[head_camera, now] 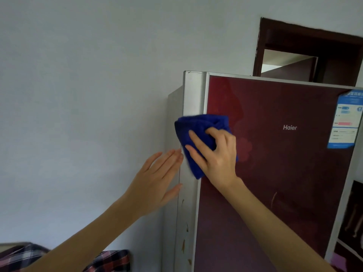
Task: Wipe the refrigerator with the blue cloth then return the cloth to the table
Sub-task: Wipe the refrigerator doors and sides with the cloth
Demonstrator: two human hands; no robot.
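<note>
Pressing the blue cloth (196, 130) against the upper left edge of the maroon refrigerator (275, 173) door, right hand (216, 156) gripping it with curled fingers, left hand (157, 179) flat with straight fingers, fingertips touching the grey left side

The tall refrigerator (275, 173), with a glossy dark-red door panel, a silver-grey metal edge and white "Haier" lettering, stands upright by the pale wall. What look like rust flecks mark its lower left edge. The bunched deep-blue fluffy cloth (196, 132) lies pressed on the door's upper left, straddling the silver strip and the red panel, gripped by the right hand (218, 154).
</note>
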